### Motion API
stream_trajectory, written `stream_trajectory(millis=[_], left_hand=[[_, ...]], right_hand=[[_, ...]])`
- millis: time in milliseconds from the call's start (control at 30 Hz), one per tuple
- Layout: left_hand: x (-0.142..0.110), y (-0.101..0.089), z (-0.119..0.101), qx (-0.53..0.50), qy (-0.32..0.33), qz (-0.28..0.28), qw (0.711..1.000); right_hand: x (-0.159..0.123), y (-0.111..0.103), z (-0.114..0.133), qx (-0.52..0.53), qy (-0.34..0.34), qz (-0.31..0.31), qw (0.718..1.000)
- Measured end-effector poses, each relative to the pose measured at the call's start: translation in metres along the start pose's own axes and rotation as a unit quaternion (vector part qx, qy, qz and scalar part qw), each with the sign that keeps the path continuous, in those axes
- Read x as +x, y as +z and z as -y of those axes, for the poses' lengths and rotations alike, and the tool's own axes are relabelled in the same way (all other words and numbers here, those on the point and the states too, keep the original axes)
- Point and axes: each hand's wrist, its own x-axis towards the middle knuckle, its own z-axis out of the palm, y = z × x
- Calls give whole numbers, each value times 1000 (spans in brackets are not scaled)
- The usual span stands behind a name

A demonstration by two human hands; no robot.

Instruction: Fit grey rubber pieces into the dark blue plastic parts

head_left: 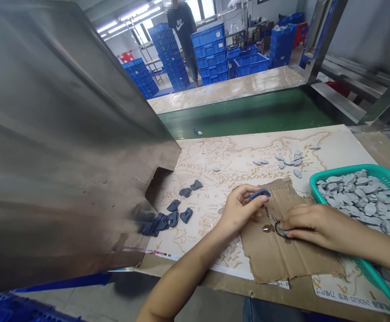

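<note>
My left hand (243, 206) is closed around a dark blue moulded piece (259, 193), held above the cardboard with its curved edge showing. My right hand (307, 225) rests low over the cardboard sheet (268, 264), fingers closed at a small round dish-like thing (281, 229) with a dark rim. Between the hands, by that rim, is a small shiny strand (272, 217), too small to name. A brown wet-looking spot (266, 228) marks the cardboard just left of the dish-like thing. More dark blue pieces (173, 218) lie to the left, some heaped against the metal panel.
A green basket (315, 179) full of grey pieces (366, 197) stands at the right. Loose grey pieces (289, 161) are scattered on the map-printed sheet (211, 154). A large metal panel (63, 147) blocks the left. Beyond runs a green belt (248, 112); a person (183, 31) stands among blue crates (210, 51).
</note>
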Motion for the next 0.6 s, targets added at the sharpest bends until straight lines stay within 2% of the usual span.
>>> stream_trajectory(millis=[200,300,400,600], left_hand=[[1,-3,1,26,18,27,999],[4,-5,1,32,4,47,998],[5,-6,0,10,-24,81,996],[1,-5,0,-17,-68,140,988]], right_hand=[[0,-4,4,39,20,-22,999],[-1,-11,13,64,67,-116,989],[-2,-17,23,84,126,-217,964],[-1,-19,29,102,93,-279,950]])
